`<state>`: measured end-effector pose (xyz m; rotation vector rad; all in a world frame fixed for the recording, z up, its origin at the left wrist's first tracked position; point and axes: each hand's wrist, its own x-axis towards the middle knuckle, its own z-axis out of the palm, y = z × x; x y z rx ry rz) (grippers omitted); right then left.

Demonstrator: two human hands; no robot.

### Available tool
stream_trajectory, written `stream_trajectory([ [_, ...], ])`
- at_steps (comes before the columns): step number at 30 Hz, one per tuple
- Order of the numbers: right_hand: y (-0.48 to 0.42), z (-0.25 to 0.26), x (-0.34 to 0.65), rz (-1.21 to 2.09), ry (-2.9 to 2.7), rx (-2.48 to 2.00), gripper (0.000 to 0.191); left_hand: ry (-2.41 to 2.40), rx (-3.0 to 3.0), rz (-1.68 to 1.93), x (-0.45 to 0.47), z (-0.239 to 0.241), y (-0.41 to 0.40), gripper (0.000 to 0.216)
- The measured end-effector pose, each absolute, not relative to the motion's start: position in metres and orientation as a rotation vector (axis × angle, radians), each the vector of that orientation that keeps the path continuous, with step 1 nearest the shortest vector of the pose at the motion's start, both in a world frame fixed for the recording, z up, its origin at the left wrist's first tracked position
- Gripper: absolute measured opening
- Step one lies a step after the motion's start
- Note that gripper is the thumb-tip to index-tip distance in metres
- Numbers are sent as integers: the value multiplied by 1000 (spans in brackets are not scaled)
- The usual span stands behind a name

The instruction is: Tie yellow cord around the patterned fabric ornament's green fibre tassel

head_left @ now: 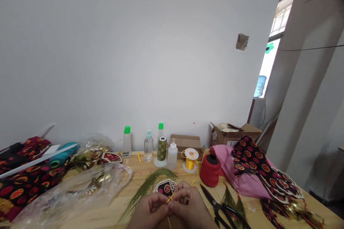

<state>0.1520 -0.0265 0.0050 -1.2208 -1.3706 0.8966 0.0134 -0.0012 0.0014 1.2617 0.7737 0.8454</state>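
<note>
My left hand point(153, 209) and my right hand point(188, 202) meet at the near edge of the table, fingertips pinched on a yellow cord point(169, 199). The cord crosses over itself between them, and one end hangs down below. Just behind my fingers lies a dark patterned fabric piece point(164, 187) with a white border. A bundle of green threads point(145, 184) curves around its left side. Near my right hand are black scissors point(219, 205) and green tassels point(233, 200) with red tops. A spool of yellow cord point(190, 164) stands behind.
Along the wall stand a green-capped bottle point(127, 143), a clear bottle point(148, 146), a white squeeze bottle point(172, 155) and an olive thread spool point(162, 148). A red thread cone point(210, 171) and pink cloth point(242, 179) lie right. Plastic bags point(80, 189) with brass bells lie left.
</note>
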Motion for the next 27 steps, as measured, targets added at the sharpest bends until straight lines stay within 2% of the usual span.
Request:
stream_trajectory([
  [5, -26, 15, 155, 1024, -1201, -1103, 11, 779, 1153, 877, 12, 0, 3, 23],
  [9, -29, 30, 167, 1375, -1035, -780, 11, 806, 1225, 865, 13, 0, 3, 19],
  [12, -42, 46, 186, 1474, -1033, -497, 12, 847, 1256, 864, 14, 4, -1, 19],
  [14, -54, 54, 201, 1496, -1058, -311, 22, 880, 1278, 861, 15, 8, -3, 20],
  [16, -63, 58, 213, 1507, -1155, -193, 48, 920, 1311, 858, 16, 10, -6, 22],
  [17, -66, 59, 217, 1487, -1205, -202, 56, 943, 1321, 857, 16, 11, -6, 23],
  [19, -65, 57, 216, 1402, -1258, -334, 59, 979, 1338, 847, 16, 9, -6, 25],
  [21, -57, 50, 206, 1253, -1307, -597, 38, 983, 1376, 828, 15, 7, -6, 27],
  [23, -46, 39, 192, 869, -1556, -1100, 22, 974, 1429, 817, 15, 5, -4, 29],
  [26, -35, 19, 179, 435, -1883, -1468, 22, 992, 1488, 800, 14, 4, -3, 31],
  [27, -33, 14, 177, 397, -1958, -1531, 13, 1004, 1502, 786, 14, 4, -3, 32],
])
